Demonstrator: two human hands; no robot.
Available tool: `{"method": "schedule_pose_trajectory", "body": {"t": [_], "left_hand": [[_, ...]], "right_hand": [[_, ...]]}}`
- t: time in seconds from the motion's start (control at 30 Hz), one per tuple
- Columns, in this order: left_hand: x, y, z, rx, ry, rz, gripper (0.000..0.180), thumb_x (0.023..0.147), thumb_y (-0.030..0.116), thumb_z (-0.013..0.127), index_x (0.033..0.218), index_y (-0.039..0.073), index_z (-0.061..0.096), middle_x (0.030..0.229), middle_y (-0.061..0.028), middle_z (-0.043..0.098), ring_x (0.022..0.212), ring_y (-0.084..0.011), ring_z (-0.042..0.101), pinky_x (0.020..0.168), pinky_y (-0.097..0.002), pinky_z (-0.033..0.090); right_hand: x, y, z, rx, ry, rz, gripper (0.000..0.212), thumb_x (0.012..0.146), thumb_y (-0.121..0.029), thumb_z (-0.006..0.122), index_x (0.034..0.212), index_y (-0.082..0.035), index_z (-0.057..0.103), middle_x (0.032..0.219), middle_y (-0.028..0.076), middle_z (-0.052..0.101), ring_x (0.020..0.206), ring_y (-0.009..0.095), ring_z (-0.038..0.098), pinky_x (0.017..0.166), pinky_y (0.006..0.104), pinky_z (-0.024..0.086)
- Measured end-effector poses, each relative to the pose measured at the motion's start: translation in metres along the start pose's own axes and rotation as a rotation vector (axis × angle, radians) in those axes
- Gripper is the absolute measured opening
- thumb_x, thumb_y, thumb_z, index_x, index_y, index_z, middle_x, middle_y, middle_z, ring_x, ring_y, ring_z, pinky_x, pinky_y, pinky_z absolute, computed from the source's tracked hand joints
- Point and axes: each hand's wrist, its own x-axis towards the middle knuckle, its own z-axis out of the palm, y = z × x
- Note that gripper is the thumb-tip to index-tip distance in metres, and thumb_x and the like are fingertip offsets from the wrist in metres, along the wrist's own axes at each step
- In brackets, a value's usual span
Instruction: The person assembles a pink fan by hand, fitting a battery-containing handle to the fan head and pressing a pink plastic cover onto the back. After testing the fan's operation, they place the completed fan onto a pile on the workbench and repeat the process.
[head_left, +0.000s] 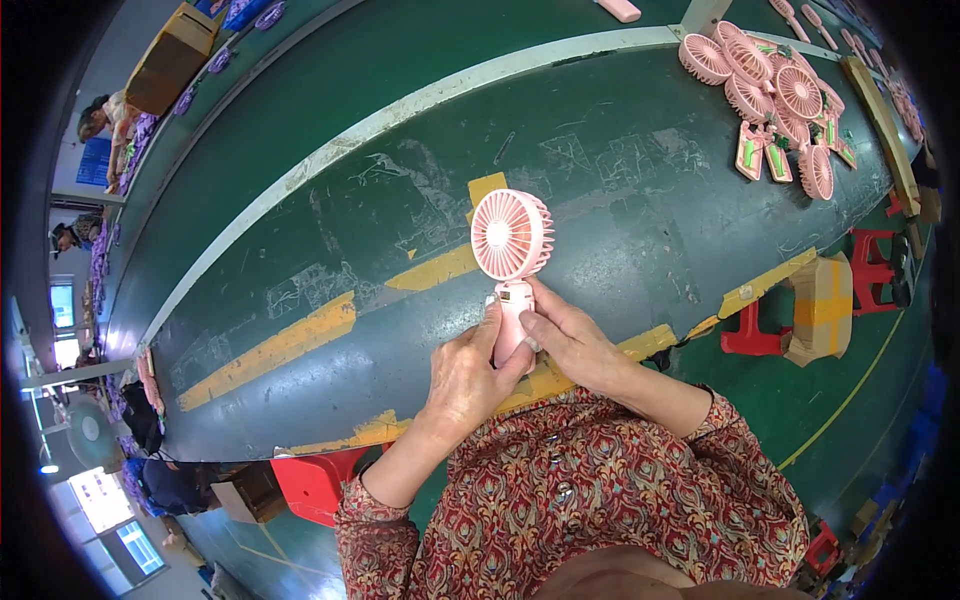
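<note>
The person's left hand (465, 372) and right hand (575, 345) grasp a pink fan (511, 240), seemingly assembled; beyond the right hand, piled fans (798, 92) with open handles (777, 160) look unfinished.

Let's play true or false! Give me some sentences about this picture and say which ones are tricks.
1. The left hand and right hand hold a small fan. True.
2. The fan is blue. False: it is pink.
3. More pink fans are piled on the table, toward the right. True.
4. The table is bright white all over. False: it is mostly dark green.
5. A red stool stands beside a cardboard box. True.
</note>
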Motion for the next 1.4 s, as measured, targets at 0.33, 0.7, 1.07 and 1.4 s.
{"method": "schedule_pose_trajectory", "body": {"t": [0.33, 0.7, 1.07, 1.4], "left_hand": [[-0.002, 0.008, 0.007, 0.084, 0.046, 0.005, 0.054, 0.079, 0.026, 0.069, 0.113, -0.012, 0.051, 0.079, -0.0222, 0.064, 0.065, -0.0308, 0.066, 0.058, -0.0391, 0.053], [0.004, -0.005, 0.014, -0.667, -0.181, -0.204, 0.031, 0.089, 0.027, 0.056, 0.094, -0.004, 0.054, 0.075, -0.0119, 0.063, 0.063, -0.0201, 0.063, 0.059, -0.0329, 0.051], [0.009, 0.007, 0.004, -0.491, -0.087, -0.155, 0.028, 0.084, 0.022, 0.055, 0.095, -0.004, 0.056, 0.068, -0.0137, 0.063, 0.067, -0.0285, 0.065, 0.063, -0.0384, 0.051], [0.022, -0.003, 0.003, -0.791, -0.242, -0.115, 0.028, 0.092, 0.024, 0.053, 0.104, -0.001, 0.051, 0.075, -0.0068, 0.058, 0.059, -0.0126, 0.053, 0.055, -0.0267, 0.045]], "right_hand": [[0.009, 0.011, -0.005, 0.427, 0.074, 0.034, 0.034, 0.094, -0.009, 0.049, 0.127, -0.001, 0.044, 0.108, 0.007, 0.059, 0.096, 0.012, 0.057, 0.082, 0.0252, 0.049], [0.006, 0.003, -0.001, 0.485, 0.051, 0.004, 0.041, 0.091, -0.014, 0.056, 0.126, 0.000, 0.042, 0.121, 0.015, 0.054, 0.110, 0.021, 0.054, 0.097, 0.0360, 0.042], [0.010, 0.000, 0.000, 0.620, 0.096, -0.046, 0.040, 0.088, -0.015, 0.059, 0.121, 0.001, 0.045, 0.115, 0.017, 0.057, 0.108, 0.024, 0.056, 0.096, 0.0385, 0.044], [0.021, -0.008, -0.015, 0.548, 0.072, -0.053, 0.040, 0.091, -0.016, 0.057, 0.124, 0.002, 0.044, 0.118, 0.017, 0.056, 0.110, 0.024, 0.055, 0.097, 0.0379, 0.044]]}}
